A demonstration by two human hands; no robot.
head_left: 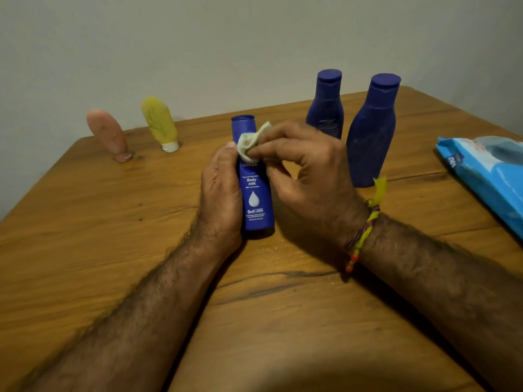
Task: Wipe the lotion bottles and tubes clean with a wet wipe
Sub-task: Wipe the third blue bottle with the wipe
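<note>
A slim blue body-milk bottle [256, 199] stands upright on the wooden table [113, 250] in the middle. My left hand [222, 190] wraps around its left side. My right hand [305, 171] pinches a crumpled wet wipe [250, 144] against the bottle's upper front, just below the cap. Two larger dark blue lotion bottles [327, 108] [372, 131] stand upright behind and to the right. At the back left a pink tube [109, 134] and a yellow tube [160, 123] stand on their caps, leaning left.
A light blue pack of wet wipes [486, 171] lies at the table's right edge. A wall runs behind the table. A thread bracelet with beads [363, 233] is on my right wrist.
</note>
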